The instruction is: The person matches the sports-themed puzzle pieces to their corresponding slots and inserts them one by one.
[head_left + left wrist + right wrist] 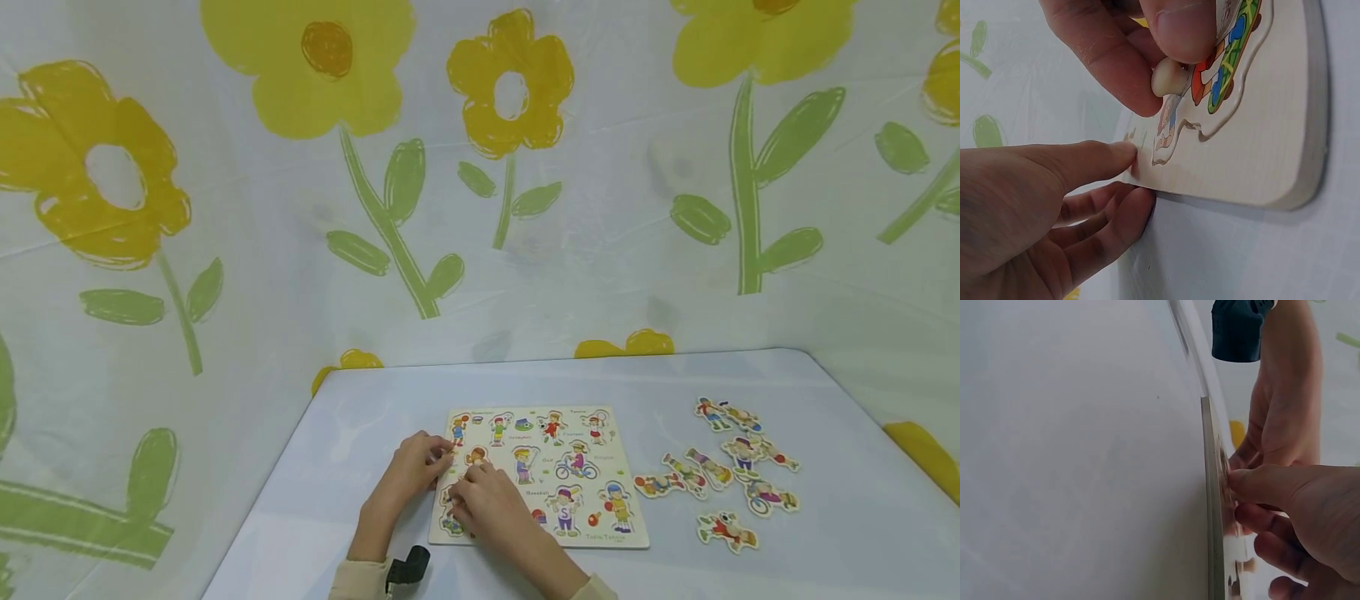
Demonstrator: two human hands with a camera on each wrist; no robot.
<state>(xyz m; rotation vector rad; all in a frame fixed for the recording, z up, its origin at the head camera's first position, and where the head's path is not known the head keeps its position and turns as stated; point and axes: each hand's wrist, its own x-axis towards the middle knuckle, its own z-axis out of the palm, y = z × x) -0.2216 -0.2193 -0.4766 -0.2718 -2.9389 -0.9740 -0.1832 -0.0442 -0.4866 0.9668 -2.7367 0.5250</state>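
A wooden knob puzzle board (632, 533) with sports figures lies on the table. My left hand (411, 472) is at its left edge; the left wrist view shows its thumb on the board's top and its fingers curled against the side. My right hand (497, 510) is over the lower left part of the board. Between its thumb and finger it pinches the pale round knob (1169, 77) of a skateboarder puzzle piece (1230, 65). This piece sits tilted over a matching outlined recess, and the fingers hide its upper part. In the right wrist view, both hands meet near the board's edge.
Several loose puzzle pieces (726, 531) lie scattered on the white table (360, 417) to the right of the board, some overlapping. A flower-printed curtain (600, 250) stands behind the table. A black device (408, 567) is strapped to the left wrist.
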